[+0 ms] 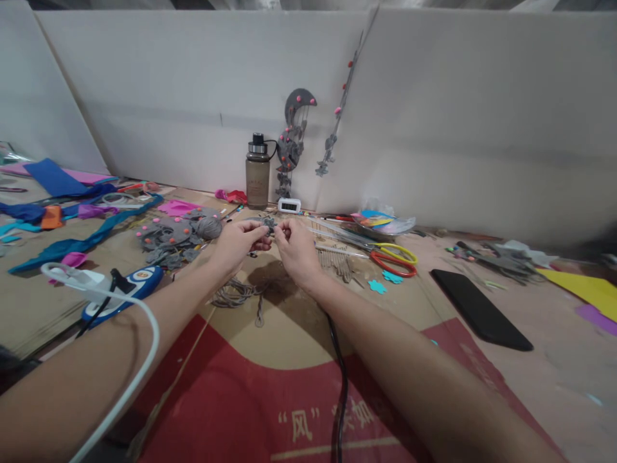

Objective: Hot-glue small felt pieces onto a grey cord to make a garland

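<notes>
My left hand (241,243) and my right hand (297,249) meet over the cardboard, fingertips pinched close together. Between them is a small grey felt piece (268,223), perhaps flower-shaped; its edges are partly hidden by my fingers. Below my hands lies a loose coil of grey cord (235,294) with a looped end. Left of my left hand are a ball of grey yarn (210,227) and a pile of grey felt shapes (166,239) with pink and orange dots.
Behind stand a bottle (258,173) and a small white digital clock (290,205). Scissors (393,260) and a black phone (481,308) lie to the right. A grey moon-shaped hanging (299,106) is on the white panel. A white cable (153,334) crosses my left forearm.
</notes>
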The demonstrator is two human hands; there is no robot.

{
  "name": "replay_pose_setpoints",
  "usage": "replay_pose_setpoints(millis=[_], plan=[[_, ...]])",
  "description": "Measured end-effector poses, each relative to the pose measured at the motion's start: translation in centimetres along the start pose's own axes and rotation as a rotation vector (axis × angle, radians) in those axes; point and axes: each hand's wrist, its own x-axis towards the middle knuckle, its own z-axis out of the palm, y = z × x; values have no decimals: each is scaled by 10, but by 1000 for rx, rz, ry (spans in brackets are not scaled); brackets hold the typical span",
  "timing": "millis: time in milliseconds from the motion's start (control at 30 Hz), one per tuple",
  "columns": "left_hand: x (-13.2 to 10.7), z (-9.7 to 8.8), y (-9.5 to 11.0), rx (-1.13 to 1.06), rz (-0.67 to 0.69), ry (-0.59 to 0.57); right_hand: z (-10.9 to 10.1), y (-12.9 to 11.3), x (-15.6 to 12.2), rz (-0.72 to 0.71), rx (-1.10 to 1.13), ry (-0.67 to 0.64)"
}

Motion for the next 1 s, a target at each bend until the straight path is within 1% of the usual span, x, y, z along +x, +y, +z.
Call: replay_pose_setpoints(millis=[100, 167, 233, 400, 500, 633, 700, 733, 833, 900, 1000], plan=[[2, -2, -3, 36, 39, -43, -1, 0, 0, -12, -22, 5], [3, -4, -5, 91, 73, -77, -1, 0, 0, -6, -28, 4], [4, -5, -6, 165, 105, -87, -1, -1, 0, 5, -26, 4], [3, -7, -4, 304, 146, -10, 0, -4, -2, 7, -9, -33], [1, -8, -2, 330, 148, 39, 2, -4, -3, -3, 5, -61], [1, -8, -1, 336, 153, 60, 4, -3, -4, 7, 22, -58], [2, -9, -2, 309, 139, 46, 3, -2, -3, 29, 57, -45], [2, -9, -2, 284, 121, 20, 2, -2, -2, 46, 83, -39], [6, -12, -4, 198, 29, -98, 0, 0, 0, 93, 146, -30], [7, -13, -4, 146, -31, -151, -2, 2, 2, 111, 164, -35], [6, -12, -2, 75, -86, -178, -4, 4, 4, 138, 181, -45]])
